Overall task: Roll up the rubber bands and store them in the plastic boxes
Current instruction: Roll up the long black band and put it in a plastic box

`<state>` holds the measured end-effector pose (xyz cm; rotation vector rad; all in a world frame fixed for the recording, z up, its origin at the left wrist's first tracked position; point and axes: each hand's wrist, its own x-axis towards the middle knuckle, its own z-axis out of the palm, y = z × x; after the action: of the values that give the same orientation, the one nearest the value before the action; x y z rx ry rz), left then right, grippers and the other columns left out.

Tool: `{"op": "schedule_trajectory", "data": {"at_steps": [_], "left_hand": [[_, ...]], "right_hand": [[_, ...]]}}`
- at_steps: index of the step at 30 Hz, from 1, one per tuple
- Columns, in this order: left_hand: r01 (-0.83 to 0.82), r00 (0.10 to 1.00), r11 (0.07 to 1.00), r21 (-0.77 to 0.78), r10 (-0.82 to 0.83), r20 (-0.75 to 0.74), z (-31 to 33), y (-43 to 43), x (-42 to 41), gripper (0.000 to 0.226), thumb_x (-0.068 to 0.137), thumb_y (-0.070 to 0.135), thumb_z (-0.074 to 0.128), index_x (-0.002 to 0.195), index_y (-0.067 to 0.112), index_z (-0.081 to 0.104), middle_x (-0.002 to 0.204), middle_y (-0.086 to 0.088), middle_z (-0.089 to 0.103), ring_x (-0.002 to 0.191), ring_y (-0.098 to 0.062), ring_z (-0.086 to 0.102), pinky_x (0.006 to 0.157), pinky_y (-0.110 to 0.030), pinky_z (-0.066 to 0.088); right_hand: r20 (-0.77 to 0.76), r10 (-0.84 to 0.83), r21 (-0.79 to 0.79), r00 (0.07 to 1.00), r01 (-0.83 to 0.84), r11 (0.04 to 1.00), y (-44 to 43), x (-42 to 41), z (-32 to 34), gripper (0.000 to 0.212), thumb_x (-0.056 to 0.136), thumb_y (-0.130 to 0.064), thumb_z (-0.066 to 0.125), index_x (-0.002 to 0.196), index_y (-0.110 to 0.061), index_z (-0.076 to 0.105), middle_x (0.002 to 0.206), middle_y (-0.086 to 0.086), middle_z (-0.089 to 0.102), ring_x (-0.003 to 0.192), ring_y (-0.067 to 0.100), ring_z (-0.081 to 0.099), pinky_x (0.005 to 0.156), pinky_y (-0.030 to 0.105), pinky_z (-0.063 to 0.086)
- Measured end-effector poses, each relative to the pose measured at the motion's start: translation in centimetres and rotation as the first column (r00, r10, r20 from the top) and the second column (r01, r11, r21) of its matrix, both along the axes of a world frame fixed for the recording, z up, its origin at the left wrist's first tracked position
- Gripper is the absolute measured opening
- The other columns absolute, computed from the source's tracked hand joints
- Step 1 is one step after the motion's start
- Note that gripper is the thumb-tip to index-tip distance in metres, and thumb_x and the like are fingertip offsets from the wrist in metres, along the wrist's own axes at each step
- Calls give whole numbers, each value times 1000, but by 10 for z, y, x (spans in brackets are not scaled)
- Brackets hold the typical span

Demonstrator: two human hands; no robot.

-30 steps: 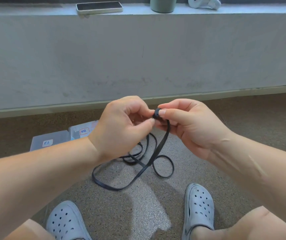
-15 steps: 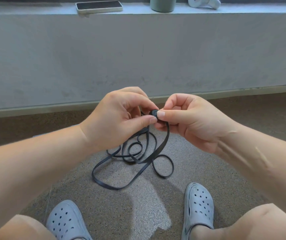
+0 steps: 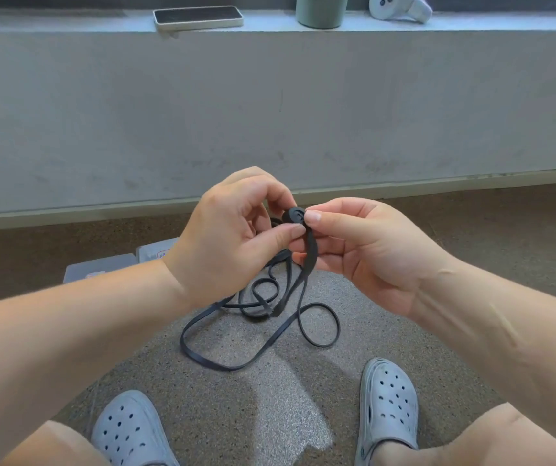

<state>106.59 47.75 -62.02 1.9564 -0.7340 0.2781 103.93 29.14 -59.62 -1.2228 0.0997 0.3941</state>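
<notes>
Both hands are up in front of the body, meeting over the floor. The left hand has thumb and curled fingers pinched on a small, tight coil of black rubber band. The right hand comes in from the other side, its thumb tip and forefinger pressed to the same coil, with the band running down across its other fingers. So both hands are closed narrowly on that one little roll, fingertips nearly touching.

Below the coil, the loose length hangs down and lands on the speckled floor, lying there in several tangled loops between the person's knees, with one long loop stretching out to the left.

The plastic boxes sit on the floor behind the left forearm, mostly hidden; two pale lids with small labels show, and I cannot tell what is inside.

Two grey clogs are planted on the floor at the bottom. Up top, a ledge above the grey wall carries a phone, a green cup and a white controller.
</notes>
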Motion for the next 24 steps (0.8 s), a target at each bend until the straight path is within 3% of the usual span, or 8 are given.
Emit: {"op": "schedule_trajectory", "data": {"at_steps": [12, 16, 19, 22, 24], "left_hand": [[-45, 999, 986, -161, 39, -37, 4, -13, -7, 20, 83, 18, 79, 90, 11, 62, 92, -3, 57, 55, -26, 54, 56, -23, 41], [-87, 996, 986, -143, 81, -47, 1, -16, -8, 24, 76, 26, 84, 86, 17, 63, 86, 1, 58, 54, -21, 52, 54, -25, 44], [-95, 980, 993, -65, 82, -179, 0, -16, -7, 27, 69, 24, 90, 80, 20, 65, 68, 16, 59, 51, -7, 47, 53, -18, 39], [-73, 961, 994, 80, 91, -262, 4, -12, -2, 28, 67, 18, 93, 75, 22, 67, 53, 20, 57, 46, -2, 44, 50, -14, 35], [-4, 935, 995, 102, 40, -351, 9, -7, 3, 25, 67, 20, 93, 75, 20, 70, 52, 12, 59, 47, -7, 45, 50, -19, 36]], "right_hand": [[-2, -14, 147, 1000, 14, 989, 0, -2, 0, 15, 75, -11, 68, 89, -5, 70, 85, 14, 74, 75, 25, 71, 82, 38, 61], [53, -80, 63, 995, 76, 995, 0, -1, 1, 5, 72, -5, 70, 75, -5, 67, 73, 11, 71, 66, 22, 67, 72, 37, 61], [87, -100, -95, 991, 108, 990, -1, -1, -2, 18, 85, 7, 65, 70, -5, 63, 58, 5, 64, 57, 19, 63, 69, 37, 59], [104, -78, -207, 992, 98, 973, -2, 1, -7, 24, 85, 8, 66, 66, -6, 65, 68, 14, 66, 59, 23, 64, 73, 41, 59], [101, -66, -235, 993, 88, 968, -2, 2, -8, 22, 85, 8, 67, 67, -6, 66, 69, 15, 67, 60, 23, 65, 75, 44, 59]]}}
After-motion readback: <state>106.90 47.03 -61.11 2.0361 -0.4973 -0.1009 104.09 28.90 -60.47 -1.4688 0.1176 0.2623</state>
